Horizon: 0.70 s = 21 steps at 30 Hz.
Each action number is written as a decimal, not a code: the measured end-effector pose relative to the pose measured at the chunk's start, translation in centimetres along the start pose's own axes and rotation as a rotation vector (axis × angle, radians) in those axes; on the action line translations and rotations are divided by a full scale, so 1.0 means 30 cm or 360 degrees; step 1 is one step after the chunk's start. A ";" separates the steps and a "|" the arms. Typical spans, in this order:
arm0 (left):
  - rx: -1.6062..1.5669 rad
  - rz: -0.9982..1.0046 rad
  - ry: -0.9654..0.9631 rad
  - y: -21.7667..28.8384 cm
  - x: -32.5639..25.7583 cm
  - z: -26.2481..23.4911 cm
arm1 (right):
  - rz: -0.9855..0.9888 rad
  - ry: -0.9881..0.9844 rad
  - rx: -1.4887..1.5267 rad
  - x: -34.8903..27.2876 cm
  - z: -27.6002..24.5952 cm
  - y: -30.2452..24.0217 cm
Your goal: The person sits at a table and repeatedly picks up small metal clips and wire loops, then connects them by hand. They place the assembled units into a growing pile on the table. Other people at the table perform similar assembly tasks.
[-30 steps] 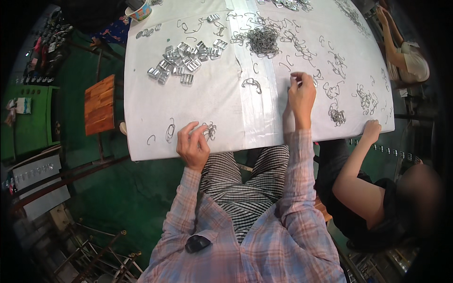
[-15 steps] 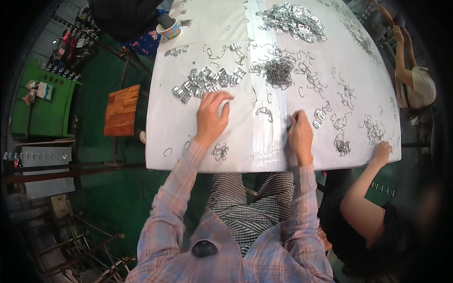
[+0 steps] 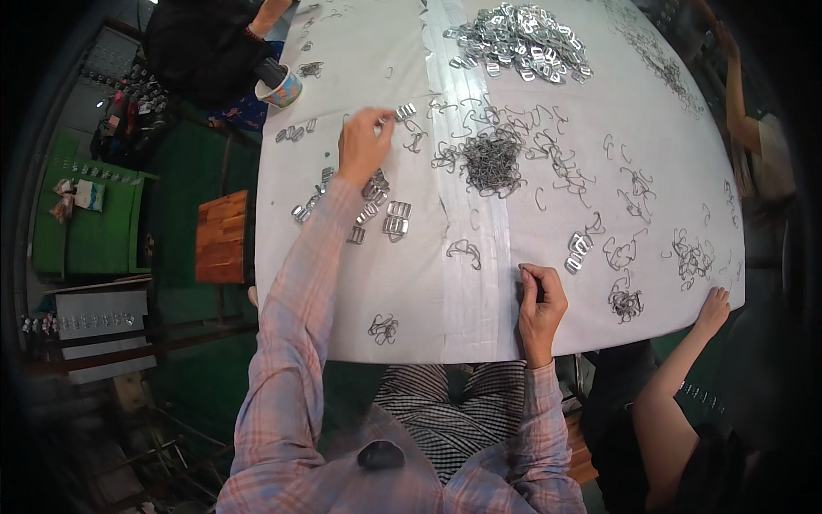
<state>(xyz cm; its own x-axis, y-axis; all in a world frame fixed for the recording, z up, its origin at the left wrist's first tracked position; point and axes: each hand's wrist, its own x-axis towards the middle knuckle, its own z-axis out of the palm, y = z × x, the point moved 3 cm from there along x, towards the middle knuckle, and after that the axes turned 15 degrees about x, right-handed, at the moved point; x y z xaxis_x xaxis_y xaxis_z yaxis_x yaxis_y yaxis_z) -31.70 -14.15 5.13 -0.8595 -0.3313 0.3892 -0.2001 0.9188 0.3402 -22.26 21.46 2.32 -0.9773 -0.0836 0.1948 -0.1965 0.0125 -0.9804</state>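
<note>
We now reach our curled left hand past the scattered buckles on the desk to a small buckle row, apparently shifting the handling there, our right hand staying pinched, whether either grips anything unclear.

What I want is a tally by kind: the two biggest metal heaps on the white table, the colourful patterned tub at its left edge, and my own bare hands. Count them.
Heap of shiny silver metal buckles: 1
Heap of dark grey wire hooks: 1
Colourful patterned round tub: 1
Your bare hands, left hand and right hand: 2
Total: 5
</note>
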 end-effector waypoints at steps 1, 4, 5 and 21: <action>0.0094 0.0039 0.0100 -0.023 0.054 0.040 | 0.0006 -0.0012 0.0002 0.004 0.004 -0.007; 0.0489 0.0084 0.0018 -0.031 0.134 0.139 | 0.0015 0.0016 0.0013 0.005 -0.003 -0.001; 0.0534 0.0117 -0.0050 -0.039 0.132 0.156 | -0.0004 0.0013 -0.0006 0.003 -0.004 -0.002; -0.0391 -0.0282 -0.0943 0.091 -0.187 -0.148 | -0.0009 0.0185 0.0100 -0.003 -0.012 0.064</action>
<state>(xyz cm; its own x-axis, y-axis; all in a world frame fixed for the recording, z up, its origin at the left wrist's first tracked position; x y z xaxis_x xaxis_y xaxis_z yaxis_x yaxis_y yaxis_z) -25.34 -10.74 7.69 -0.9507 -0.2342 -0.2033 -0.3094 0.7624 0.5684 -22.57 21.84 0.44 -0.9795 0.0328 0.1985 -0.2000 -0.0506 -0.9785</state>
